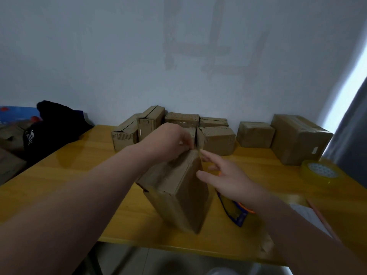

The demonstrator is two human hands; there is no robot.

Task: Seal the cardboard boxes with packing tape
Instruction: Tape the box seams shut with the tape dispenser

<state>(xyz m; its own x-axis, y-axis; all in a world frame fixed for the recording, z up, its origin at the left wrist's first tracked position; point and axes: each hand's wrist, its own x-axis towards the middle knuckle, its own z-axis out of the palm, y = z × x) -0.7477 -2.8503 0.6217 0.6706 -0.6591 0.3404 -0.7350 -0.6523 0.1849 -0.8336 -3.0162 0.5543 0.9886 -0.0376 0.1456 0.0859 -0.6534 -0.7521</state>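
We steady the cardboard box [178,187] on the yellow table [79,175] for taping.
Just right of it, our right hand [224,177] spreads empty fingers over the tape dispenser [236,211]; our left hand [174,139] pinches the box's far top edge, probably holding flaps shut; more boxes [216,139] wait beyond it.

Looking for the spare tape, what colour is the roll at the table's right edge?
The tape roll is translucent yellow; head view.
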